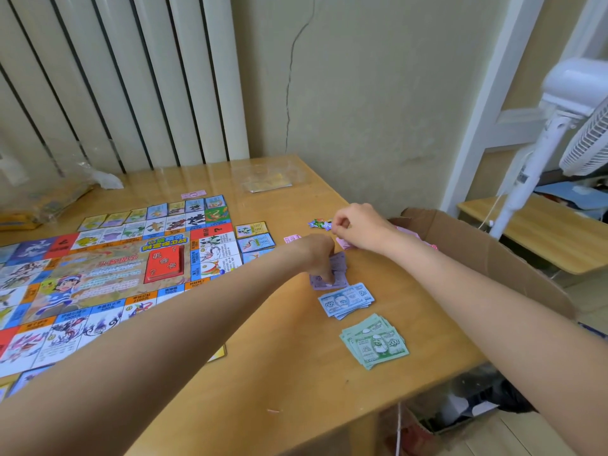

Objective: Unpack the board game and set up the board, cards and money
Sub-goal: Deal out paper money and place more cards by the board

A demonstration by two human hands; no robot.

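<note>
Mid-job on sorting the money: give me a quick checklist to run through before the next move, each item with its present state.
1. Board laid flat on the table: ok.
2. Red card deck in the board's middle: ok.
3. Green notes and blue notes in separate piles: ok.
4. Left hand grips the purple notes: ok.
5. What the right hand pinches: cannot tell.
6. Pink notes gathered into one pile: not ok, scattered.

Left hand (320, 258) fingers curled downward, right hand (357, 227) pinching
</note>
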